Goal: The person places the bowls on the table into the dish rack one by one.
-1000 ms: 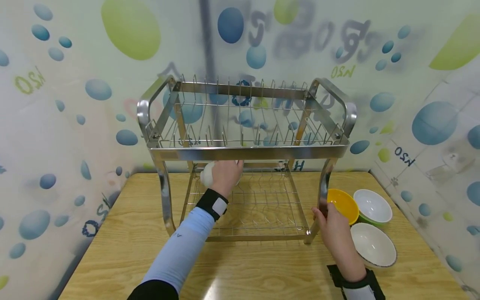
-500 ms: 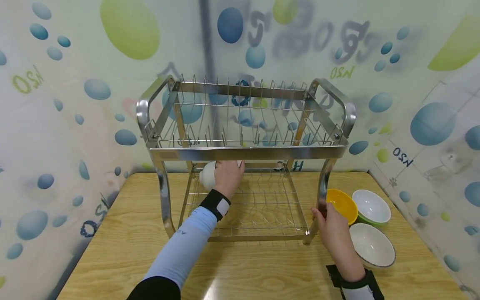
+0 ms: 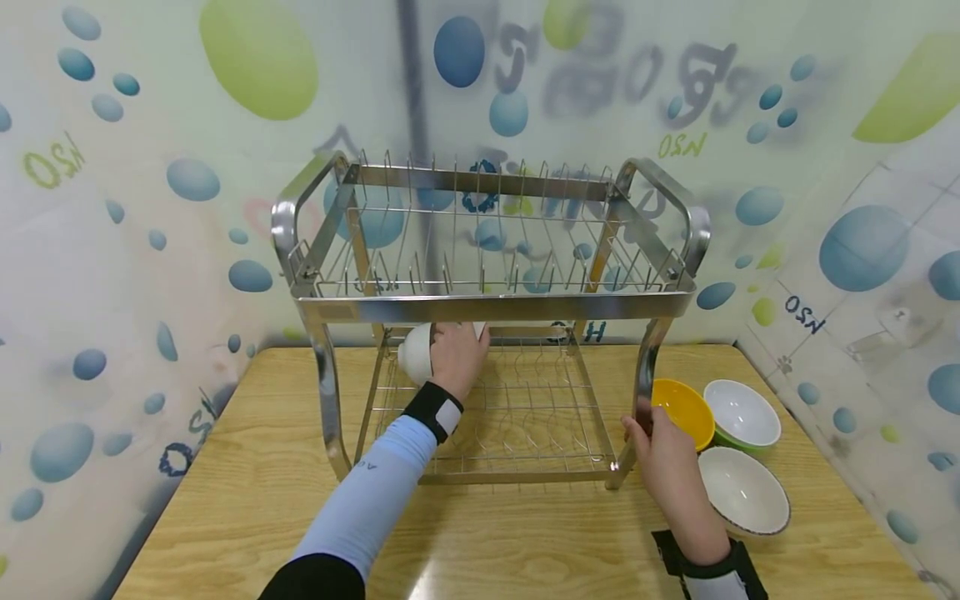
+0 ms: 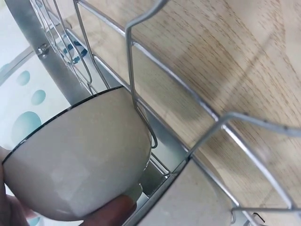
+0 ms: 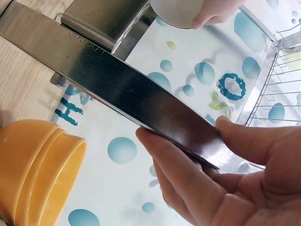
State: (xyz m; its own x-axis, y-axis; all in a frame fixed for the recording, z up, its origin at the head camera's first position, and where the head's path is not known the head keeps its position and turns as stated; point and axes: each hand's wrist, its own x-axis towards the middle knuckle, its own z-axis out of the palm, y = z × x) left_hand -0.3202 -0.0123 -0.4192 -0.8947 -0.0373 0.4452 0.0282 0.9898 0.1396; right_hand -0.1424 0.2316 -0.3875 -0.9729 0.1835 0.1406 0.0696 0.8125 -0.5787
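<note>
A white bowl with a thin dark rim stands tilted on its side in the lower tier of the metal dish rack. My left hand reaches under the upper tier and holds this bowl; in the left wrist view its fingers lie along the underside of the bowl, beside the bent wires. Another pale, rounded surface shows at the bottom of that view, partly cut off. My right hand grips the rack's front right leg, thumb on one side and fingers on the other.
Right of the rack on the wooden table are a yellow bowl, a white bowl with a green outside and a white dark-rimmed bowl. The upper tier's wire prongs stand above my left hand. A patterned wall sheet hangs behind.
My left hand has shifted slightly to the right along the bowl, uncovering more of its pale side. The right hand keeps its grip on the leg, and the rack stays put.
</note>
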